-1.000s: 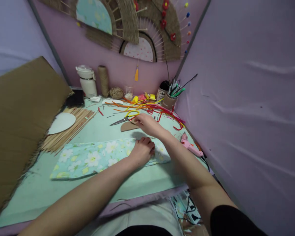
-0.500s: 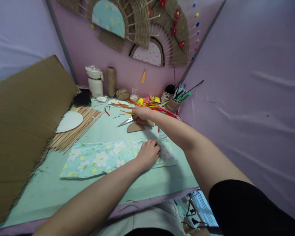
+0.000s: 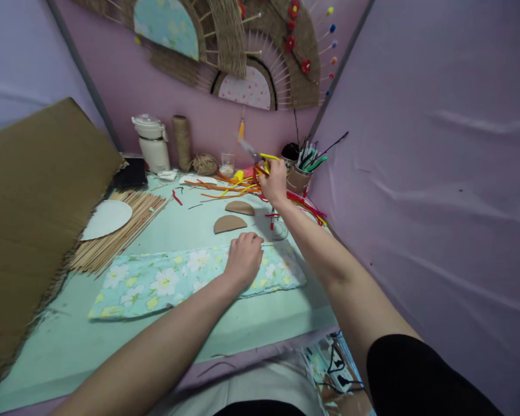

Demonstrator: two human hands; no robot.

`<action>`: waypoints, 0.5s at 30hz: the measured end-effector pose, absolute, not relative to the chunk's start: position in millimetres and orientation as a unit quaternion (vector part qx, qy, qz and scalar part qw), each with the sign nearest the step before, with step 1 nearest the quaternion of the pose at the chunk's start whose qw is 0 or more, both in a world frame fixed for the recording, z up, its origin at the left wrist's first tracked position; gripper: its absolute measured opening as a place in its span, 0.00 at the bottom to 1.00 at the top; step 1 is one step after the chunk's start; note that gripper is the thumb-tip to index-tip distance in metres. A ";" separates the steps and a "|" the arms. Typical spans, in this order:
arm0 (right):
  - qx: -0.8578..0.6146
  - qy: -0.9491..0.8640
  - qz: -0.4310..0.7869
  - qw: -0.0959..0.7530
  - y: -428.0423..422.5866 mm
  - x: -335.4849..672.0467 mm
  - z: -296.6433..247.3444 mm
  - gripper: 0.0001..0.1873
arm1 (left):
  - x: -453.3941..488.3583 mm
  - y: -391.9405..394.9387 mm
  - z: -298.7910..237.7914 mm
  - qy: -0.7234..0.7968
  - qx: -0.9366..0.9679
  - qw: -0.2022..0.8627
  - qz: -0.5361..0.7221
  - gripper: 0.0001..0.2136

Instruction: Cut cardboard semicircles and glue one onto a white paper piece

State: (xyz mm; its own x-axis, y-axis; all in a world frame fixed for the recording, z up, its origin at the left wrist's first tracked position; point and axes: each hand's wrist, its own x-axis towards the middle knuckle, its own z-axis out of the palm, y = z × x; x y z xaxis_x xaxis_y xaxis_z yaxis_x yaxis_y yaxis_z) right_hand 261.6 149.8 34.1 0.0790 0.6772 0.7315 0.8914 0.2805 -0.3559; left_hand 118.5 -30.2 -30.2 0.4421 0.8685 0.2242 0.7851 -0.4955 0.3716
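Note:
My right hand is closed around a pair of scissors, whose blades point up and to the left, slightly blurred. It holds them above the colourful sticks at the back of the table. My left hand rests palm down on a folded floral cloth, light blue-green with white and yellow flowers, and nothing shows in its grasp. Just beyond the cloth lie two half-round cardboard pieces. Near them, under my right forearm, are a clear protractor and a red-ended tool, partly hidden.
A large cardboard sheet leans at the left, beside wooden sticks and a white oval. Along the back stand a white jar, a twine spool, a twine ball and a pen can.
My right hand has lifted the scissors off the table near the cardboard pieces and moved them up and right. Both half-round pieces now show fully. My left hand stays on the cloth.

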 end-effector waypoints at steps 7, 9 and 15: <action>-0.601 -0.566 0.161 0.540 74.7 288.2 21.1 0.08 | 116.9 -15.6 -28.2 0.513 0.831 0.101 0.191 0.08; -0.586 -0.549 0.215 0.556 53.1 293.1 17.8 0.11 | 113.8 -15.1 -23.2 0.505 0.824 0.107 0.232 0.08; -0.494 -0.518 0.401 0.572 13.9 302.2 25.2 0.18 | 84.1 -8.3 1.0 0.510 0.709 0.189 0.448 0.06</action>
State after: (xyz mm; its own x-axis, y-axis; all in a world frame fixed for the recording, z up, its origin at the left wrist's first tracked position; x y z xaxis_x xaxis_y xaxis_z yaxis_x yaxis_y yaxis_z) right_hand 302.2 13.9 25.2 0.1411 0.9703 0.1963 0.0529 0.1906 -0.9802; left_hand 84.1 -8.3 1.0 0.0782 0.8931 0.4429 0.5535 -0.4084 0.7258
